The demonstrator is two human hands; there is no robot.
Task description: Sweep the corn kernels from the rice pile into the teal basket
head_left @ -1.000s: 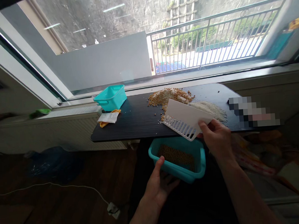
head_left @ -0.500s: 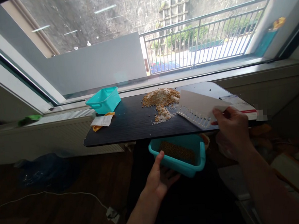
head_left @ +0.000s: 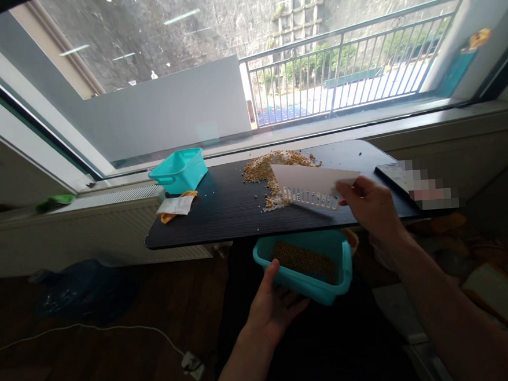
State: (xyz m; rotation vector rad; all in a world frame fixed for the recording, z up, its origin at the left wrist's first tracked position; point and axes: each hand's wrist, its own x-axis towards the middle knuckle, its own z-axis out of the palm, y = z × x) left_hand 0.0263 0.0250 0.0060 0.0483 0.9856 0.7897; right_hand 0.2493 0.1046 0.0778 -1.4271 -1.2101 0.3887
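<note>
My left hand [head_left: 275,305] holds a turquoise plastic basket [head_left: 343,286] from below, its thumb over the near rim. Brownish-yellow grains [head_left: 305,261] that look like soybeans cover the basket's bottom. My right hand [head_left: 370,205] pinches the right end of a white slotted card [head_left: 305,178], tilted above the dark table [head_left: 221,222]. A row of slots runs along the card's lower edge. Behind and left of it lies a heap of mixed yellow and white grains [head_left: 259,170], partly hidden by the card.
A second turquoise basket [head_left: 185,171] stands at the table's left end, beside a folded white and orange cloth [head_left: 177,206]. A flat box or book [head_left: 392,175], partly blurred, lies at the right. A window and its sill [head_left: 221,155] border the back.
My right hand has moved the slotted card leftward, in front of the heap. The basket and my left hand have stayed nearly where they were.
</note>
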